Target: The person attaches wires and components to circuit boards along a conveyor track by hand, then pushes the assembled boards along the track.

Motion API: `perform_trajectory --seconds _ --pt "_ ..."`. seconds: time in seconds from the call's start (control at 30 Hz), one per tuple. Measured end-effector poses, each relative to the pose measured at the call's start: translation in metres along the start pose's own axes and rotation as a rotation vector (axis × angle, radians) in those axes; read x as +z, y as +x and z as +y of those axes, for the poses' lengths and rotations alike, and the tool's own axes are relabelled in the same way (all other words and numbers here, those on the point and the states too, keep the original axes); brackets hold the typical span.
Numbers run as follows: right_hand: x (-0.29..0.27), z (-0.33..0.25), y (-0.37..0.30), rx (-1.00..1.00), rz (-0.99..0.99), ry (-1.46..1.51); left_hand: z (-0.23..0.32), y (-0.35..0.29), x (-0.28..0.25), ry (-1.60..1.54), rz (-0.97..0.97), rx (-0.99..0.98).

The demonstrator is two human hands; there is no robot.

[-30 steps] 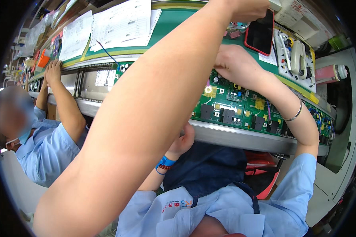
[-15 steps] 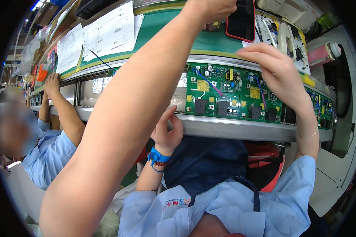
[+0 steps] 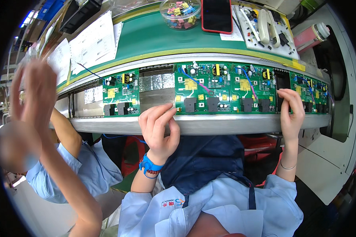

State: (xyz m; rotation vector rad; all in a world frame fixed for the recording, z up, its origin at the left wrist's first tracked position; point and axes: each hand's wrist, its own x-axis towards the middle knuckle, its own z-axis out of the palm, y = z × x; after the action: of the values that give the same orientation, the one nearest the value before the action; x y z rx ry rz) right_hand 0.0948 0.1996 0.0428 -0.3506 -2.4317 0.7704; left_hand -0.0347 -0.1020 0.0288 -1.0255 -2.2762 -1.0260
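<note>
A pair of green circuit boards [image 3: 225, 87] with blue wires and pink-purple sleeves lies in the metal conveyor track in front of me. My left hand [image 3: 159, 128], with a blue wrist strap, is over the track's near rail. Its curved fingers are apart, the fingertips close by the lower left edge of the pair. At the opposite end, my right hand [image 3: 292, 113] has its fingertips at the gap beside the right edge; its fingers are bent loosely and I see nothing in them. Whether either hand touches a board I cannot tell.
Another person's blurred arm [image 3: 67, 173] rises at left. More boards lie left [image 3: 121, 93] and right [image 3: 304, 93] along the track [image 3: 217, 124]. Behind, a green mat [image 3: 142, 39] bears papers [image 3: 95, 39], a tub of coloured pieces [image 3: 180, 15], a phone [image 3: 217, 15] and a parts tray [image 3: 253, 41].
The other person's arm has swung left, off the track, uncovering the tub and a board. My right hand has come down to the boards' right end; my left hand shows more fully, its fingers more extended.
</note>
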Motion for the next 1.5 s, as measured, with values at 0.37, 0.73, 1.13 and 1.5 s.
perform_trajectory --seconds 0.37,0.73,1.13,1.5 --pt "0.008 -0.012 -0.018 0.011 -0.003 -0.040 -0.020 -0.010 -0.031 0.122 0.055 -0.113" --pt "0.011 -0.028 -0.022 -0.089 -0.038 -0.133 -0.066 -0.030 -0.064 0.358 -0.003 -0.302" --pt "0.028 -0.057 -0.021 -0.218 -0.144 -0.193 -0.076 -0.030 -0.066 0.352 -0.060 -0.219" --pt "-0.001 -0.045 0.050 -0.208 0.088 -0.538 -0.078 -0.023 -0.066 0.335 -0.083 -0.204"
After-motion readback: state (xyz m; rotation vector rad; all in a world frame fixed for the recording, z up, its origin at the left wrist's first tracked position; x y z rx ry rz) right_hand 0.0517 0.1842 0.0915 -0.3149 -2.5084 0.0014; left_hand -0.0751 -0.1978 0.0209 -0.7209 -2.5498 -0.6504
